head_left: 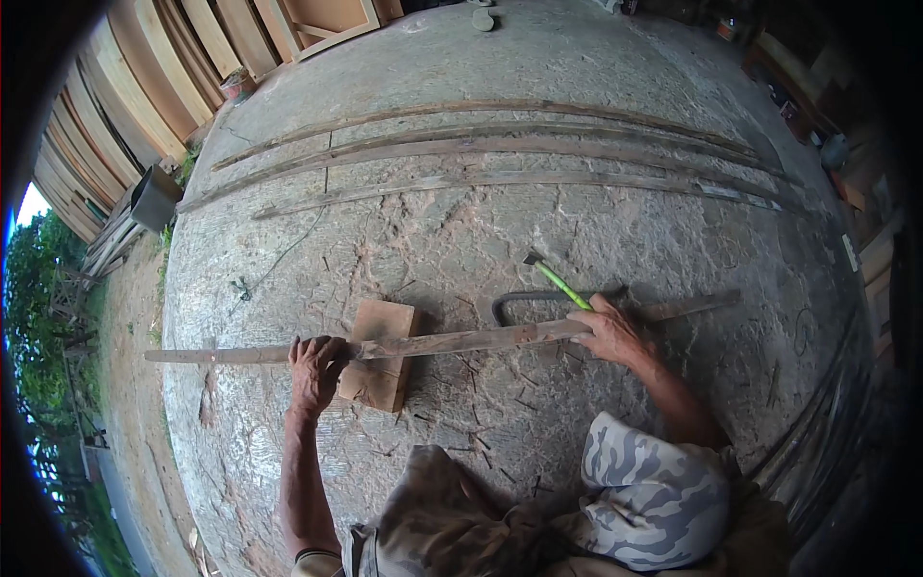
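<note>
A long, narrow wooden batten (461,343) runs left to right in front of me, crossing over a short wooden block (377,389). My left hand (315,370) is closed round the batten just left of the block. Farther right, my right hand (615,332) is closed on a hammer (561,282) with a bright green handle, its head pointing up and left. That same hand also rests against the batten, whose right end reaches past it. Behind the hammer handle lies a dark bent metal bar (502,306), partly hidden by my hand. Several loose nails (481,442) are scattered around the block.
Several long wooden strips (461,144) lie across the rough concrete floor (288,423) ahead. Boards (144,58) lean at the upper left, near a grey metal container (156,199) and a reddish bucket (237,85). More long pieces (808,433) lie at the right.
</note>
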`<state>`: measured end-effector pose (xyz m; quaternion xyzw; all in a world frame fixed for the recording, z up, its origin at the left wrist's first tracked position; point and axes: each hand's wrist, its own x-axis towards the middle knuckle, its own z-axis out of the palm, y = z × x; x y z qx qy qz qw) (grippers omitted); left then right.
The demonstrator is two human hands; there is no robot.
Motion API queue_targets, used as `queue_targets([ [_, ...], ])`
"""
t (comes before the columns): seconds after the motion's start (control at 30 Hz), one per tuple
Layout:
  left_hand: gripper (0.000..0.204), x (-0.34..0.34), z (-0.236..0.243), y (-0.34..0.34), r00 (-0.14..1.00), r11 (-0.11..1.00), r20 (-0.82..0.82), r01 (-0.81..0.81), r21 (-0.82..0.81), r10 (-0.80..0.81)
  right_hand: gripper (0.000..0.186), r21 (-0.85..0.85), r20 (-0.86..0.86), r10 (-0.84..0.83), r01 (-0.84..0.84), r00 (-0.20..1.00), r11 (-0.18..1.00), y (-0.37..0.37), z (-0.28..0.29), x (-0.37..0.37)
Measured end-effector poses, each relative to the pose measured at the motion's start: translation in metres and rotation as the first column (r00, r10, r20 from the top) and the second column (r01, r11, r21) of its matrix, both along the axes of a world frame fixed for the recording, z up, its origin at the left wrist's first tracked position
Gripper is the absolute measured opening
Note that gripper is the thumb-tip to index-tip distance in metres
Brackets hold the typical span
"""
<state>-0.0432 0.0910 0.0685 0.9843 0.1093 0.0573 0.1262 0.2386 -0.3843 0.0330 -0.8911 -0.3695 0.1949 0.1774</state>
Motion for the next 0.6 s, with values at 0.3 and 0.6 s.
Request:
queue_targets([
  [0.3,0.034,-0.007,-0.012,0.023,0.995,0.995,-0.035,-0.097,-0.036,0.096,0.055,0.231,0.27,0.178,-0.243,0.946,0.942,-0.008,-0.003,-0.042],
  [0.6,0.07,0.011,-0.023,0.012,0.995,0.997,-0.076,0.063,0.034,-0.06,0.052,-0.04,0.015,0.5,-0.499,0.866,0.866,-0.082,-0.047,-0.123],
])
